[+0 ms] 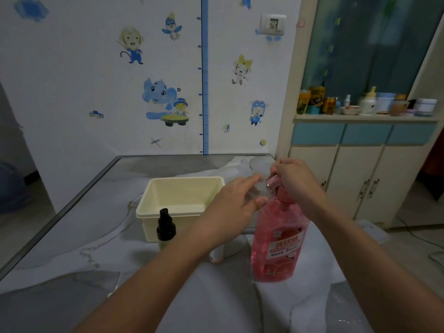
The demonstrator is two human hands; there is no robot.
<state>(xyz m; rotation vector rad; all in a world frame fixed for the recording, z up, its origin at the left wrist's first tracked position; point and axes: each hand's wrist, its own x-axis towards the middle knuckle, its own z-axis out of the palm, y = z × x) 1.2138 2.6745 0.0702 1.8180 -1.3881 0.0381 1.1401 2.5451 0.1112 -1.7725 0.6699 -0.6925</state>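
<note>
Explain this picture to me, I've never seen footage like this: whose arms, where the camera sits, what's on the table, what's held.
No machine here: these are a person's own bare arms, filmed by a camera worn on the head, looking down. On the table stand a cream tub, a black-capped spray bottle and a pink pump bottle. The right hand grips the pump head; the left hand seems to pinch a clear thing beside it.

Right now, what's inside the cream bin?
Only bare cream walls and floor show inside the cream bin. Its front wall hides the near floor; the left grip covers the right corner.
</note>
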